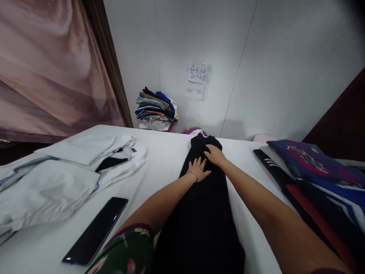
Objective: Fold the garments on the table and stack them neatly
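Note:
A long black garment, folded narrow, stretches from the table's front edge to near its far edge, its bunched end at the far side. My left hand, with a bracelet at the wrist, lies flat on it with fingers spread. Just beyond and to the right, my right hand rests on the garment close to that bunched end. Its thumb and fingers look apart, though the outer fingers are partly hidden.
White clothes lie spread on the left of the white table, with a dark phone in front of them. Folded clothes are stacked at the right. Beyond the table stands another clothes pile; paper notes hang on the wall.

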`<state>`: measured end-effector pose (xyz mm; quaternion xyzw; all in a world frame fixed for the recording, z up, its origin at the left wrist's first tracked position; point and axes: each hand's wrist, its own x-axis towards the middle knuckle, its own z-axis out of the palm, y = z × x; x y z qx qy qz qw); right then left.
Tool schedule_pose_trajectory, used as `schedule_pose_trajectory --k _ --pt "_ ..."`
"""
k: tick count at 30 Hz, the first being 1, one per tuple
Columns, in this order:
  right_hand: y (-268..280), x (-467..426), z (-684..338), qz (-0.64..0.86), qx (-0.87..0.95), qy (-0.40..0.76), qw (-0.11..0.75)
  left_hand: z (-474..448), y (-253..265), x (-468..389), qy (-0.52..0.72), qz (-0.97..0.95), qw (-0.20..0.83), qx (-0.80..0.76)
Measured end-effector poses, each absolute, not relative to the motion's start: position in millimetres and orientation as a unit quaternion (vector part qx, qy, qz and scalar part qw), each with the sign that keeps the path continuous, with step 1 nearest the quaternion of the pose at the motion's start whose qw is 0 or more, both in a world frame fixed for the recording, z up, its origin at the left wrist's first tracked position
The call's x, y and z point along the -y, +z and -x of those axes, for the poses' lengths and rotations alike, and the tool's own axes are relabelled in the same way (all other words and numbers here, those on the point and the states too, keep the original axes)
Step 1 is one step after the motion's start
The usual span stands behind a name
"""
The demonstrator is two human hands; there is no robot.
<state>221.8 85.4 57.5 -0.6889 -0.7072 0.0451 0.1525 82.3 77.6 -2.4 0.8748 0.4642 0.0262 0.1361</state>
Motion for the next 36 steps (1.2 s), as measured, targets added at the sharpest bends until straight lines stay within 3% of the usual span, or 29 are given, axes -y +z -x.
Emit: schedule_pose_trajectory --k 5,11,15,23,31,36 --pt "60.5 -123.1 -198.6 0.605 0.775 0.027 0.182 -83.6 -4.3 -76.3 0.027 -0.876 0.144 -0.46" --pt "13.2 -157.6 -208.8 0.685 0.71 0.162 0.038 -80.5 -12.3 -75.7 0.055 -0.868 0.174 -0.462" --pt "-7.3 -167.7 -219.4 0.699 0.691 0.183 0.022 -80.1 -13.8 -74.4 0.059 -0.864 0.186 -0.464" --pt "5.2 -145.6 -215.3 0.7 0.687 0.192 0.043 -77.3 -11.4 -73.1 0.068 -0.865 0.188 -0.461" --pt "0.4 -51.6 -200.7 0.701 0.682 0.177 0.112 -79.3 0.5 -75.6 0.053 -0.85 0.245 -0.463" --pt "2.3 11.4 -200.5 0.666 0.683 0.256 0.155 -57.5 10.0 -66.3 0.083 -0.827 0.307 -0.463"
